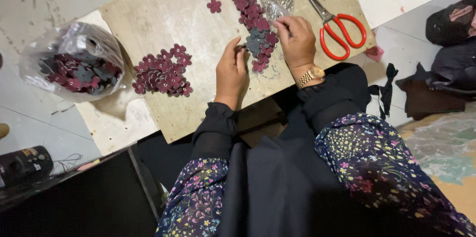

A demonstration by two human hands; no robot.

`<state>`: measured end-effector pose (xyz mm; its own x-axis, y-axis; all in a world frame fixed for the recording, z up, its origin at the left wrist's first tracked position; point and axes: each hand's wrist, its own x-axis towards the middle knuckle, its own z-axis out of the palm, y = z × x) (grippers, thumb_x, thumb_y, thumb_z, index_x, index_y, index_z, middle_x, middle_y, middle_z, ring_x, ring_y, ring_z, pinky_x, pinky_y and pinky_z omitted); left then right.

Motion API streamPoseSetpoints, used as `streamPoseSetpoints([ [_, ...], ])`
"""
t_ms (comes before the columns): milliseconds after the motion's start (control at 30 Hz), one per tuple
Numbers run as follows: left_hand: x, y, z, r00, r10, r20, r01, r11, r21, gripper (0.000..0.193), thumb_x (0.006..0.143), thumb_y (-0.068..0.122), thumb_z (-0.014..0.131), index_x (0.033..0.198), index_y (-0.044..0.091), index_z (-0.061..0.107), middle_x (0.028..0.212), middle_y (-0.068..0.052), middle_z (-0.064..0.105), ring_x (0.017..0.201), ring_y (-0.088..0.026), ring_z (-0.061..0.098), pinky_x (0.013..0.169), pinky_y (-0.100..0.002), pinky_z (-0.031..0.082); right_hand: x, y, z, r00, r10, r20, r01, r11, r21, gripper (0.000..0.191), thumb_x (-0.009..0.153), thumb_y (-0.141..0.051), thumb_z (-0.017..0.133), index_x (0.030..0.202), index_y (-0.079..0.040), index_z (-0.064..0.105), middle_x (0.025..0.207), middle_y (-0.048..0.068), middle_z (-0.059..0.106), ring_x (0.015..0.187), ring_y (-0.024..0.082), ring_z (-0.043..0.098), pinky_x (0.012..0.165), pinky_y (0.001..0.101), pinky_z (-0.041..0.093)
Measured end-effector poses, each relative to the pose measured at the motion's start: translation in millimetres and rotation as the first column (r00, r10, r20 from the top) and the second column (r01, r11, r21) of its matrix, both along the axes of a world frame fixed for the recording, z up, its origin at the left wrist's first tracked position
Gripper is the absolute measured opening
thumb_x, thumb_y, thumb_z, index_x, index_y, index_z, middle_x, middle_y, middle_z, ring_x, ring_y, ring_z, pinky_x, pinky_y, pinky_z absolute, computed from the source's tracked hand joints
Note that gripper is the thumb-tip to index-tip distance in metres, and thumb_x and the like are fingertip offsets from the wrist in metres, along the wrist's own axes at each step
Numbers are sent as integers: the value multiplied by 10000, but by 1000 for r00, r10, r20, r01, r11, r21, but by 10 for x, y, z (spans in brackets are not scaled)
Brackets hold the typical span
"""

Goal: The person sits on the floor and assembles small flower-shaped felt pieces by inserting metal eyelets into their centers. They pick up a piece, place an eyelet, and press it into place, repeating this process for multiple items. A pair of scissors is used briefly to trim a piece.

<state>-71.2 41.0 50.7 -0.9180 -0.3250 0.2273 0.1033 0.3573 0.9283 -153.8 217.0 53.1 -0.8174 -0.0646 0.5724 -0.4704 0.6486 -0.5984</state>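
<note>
Our left hand (232, 71) rests flat, our right hand (296, 42) pinches a maroon flower piece (259, 43); clear plastic bag (74, 63) of flowers lies left, small clear packet (277, 4) above.

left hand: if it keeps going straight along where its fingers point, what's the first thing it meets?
The left hand points up the board toward the strip of maroon and grey flower cutouts; its fingertips already sit at the strip's edge, so those come first. The right hand rests on the same strip, slightly off that line.

Even, soft light from above; sharp centre, dim lower left.
Glare glints on the crinkled clear plastic bag (74, 61); faint shadows fall beneath both hands; edges bend slightly.
</note>
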Motion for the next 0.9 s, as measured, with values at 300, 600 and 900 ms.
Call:
streamPoseSetpoints([
  [300, 251, -112, -96, 998, -56, 16, 54, 990, 131, 167, 1029, 74, 545, 1166, 16, 621, 980, -94, 766, 924, -160, 762, 828, -279, 590, 12, 45, -54, 998, 49, -31, -50, 997, -54, 114, 951, -46, 745, 1064, -57, 731, 1046, 122, 729, 965, 294, 698, 841, 375, 567],
  [600, 309, -291, -428, 998, 31, 58, -63, 686, 725, 155, 1061, 93, 626, 1136, -42, 616, 916, -123, 701, 780, -169, 663, 674, -295, 533, 489, -257, 2, 972, 232, -25, -233, 963, -139, 131, 938, -10, 732, 1057, -53, 699, 1072, 119, 716, 997, 317, 690, 886, 395, 564],
  [900, 219, -503, -581, 996, -83, -21, 63, 539, 840, 201, 1087, 142, 512, 1159, -30, 586, 1003, -117, 697, 846, -142, 680, 735, -279, 582, 721, -796, 36, 890, 456, -6, -455, 886, -95, 205, 928, -5, 759, 1118, -31, 688, 1043, 112, 696, 966, 315, 667, 873, 394, 547],
])
